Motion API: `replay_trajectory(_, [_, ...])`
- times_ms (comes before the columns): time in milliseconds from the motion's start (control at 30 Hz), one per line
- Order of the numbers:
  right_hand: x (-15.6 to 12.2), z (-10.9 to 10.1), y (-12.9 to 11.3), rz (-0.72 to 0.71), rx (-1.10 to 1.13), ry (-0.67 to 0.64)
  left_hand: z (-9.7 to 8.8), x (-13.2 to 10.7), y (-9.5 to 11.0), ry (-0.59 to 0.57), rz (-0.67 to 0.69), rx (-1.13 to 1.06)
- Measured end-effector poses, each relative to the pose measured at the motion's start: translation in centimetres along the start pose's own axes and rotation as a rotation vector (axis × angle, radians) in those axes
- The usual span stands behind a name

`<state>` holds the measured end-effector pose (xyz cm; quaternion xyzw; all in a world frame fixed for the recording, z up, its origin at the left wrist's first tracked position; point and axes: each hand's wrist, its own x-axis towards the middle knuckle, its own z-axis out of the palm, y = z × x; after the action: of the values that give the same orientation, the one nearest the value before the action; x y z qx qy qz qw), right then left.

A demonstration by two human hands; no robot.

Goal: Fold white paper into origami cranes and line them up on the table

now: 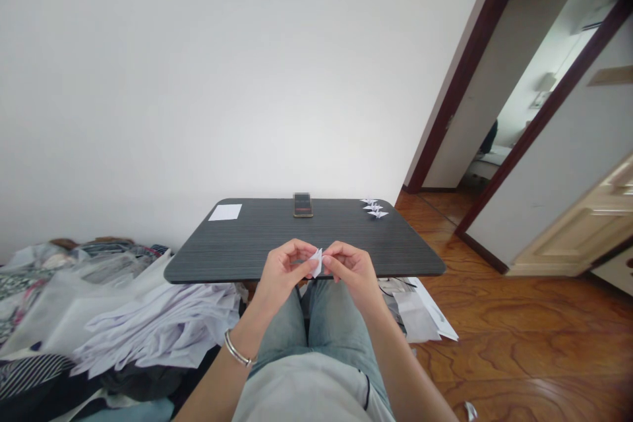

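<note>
A small, folded white paper piece (317, 264) is held up at the near edge of the dark grey, wood-grained tabletop (237, 247); whether it touches the surface I cannot tell. The left hand (291, 262) grips it between thumb and fingers, while the right hand (350, 268) has thumb and forefinger pinched narrowly at its right edge. Beyond them, near the middle of the far edge, lies a dark smartphone with a gold-coloured rim (303, 205); its screen bears a faint reddish mark too small to read. At the far right corner, three white folded-paper birds (375, 208) sit close together in a row, and at the far left lies a flat white paper sheet (225, 212). A silver-coloured bangle (237, 349) circles the left wrist. To the left of the tabletop spreads a heap of white, striped and patterned fabric (153, 323); on the right is a glossy brown wooden floor (519, 343).
</note>
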<state>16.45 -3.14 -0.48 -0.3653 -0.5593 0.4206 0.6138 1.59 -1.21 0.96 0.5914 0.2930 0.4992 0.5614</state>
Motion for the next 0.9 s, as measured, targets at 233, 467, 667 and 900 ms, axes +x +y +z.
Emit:
replay_trajectory(233, [-0.5, 1.0, -0.2, -0.050, 0.028, 0.066, 0.2, 0.0, 0.2, 0.005, 0.010, -0.003])
replay_trajectory(467, [-0.8, 2.0, 0.2, -0.113, 0.025, 0.149, 0.2, 0.0, 0.3, 0.010, -0.001, 0.006])
replay_trajectory(667, [-0.4, 1.2, 0.7, -0.086, 0.027, 0.107, 0.0, 0.1, 0.0, 0.023, 0.002, -0.008])
replay_trajectory(900, [-0.5, 1.3, 0.4, -0.099, 0.020, 0.104, 0.1, 0.2, 0.0, 0.012, -0.004, -0.006])
